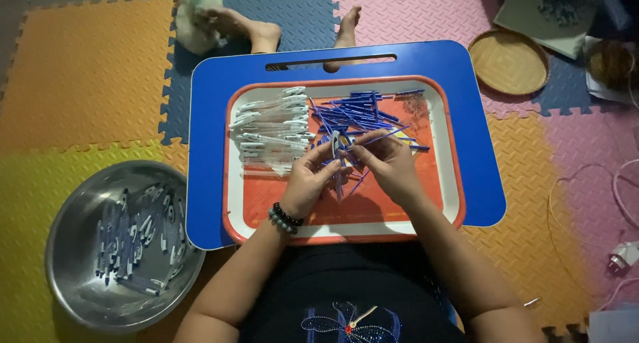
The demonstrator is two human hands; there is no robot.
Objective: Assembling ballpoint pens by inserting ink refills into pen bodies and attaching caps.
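Plainly, in the head view both hands meet over the middle of the orange tray (253, 203), which sits on a blue lap desk (213, 150) so the parts lie within reach. The left hand (307, 182) pinches a clear pen barrel (331, 158), while the right hand (389, 166) grips a thin blue refill (383, 137). That refill's long axis runs slantwise, up and rightward from the fingers. Clear barrels (269, 126) and blue refills (356, 110) lie in separate heaps behind; finished pens (133, 240) fill the steel bowl (66, 216) at left.
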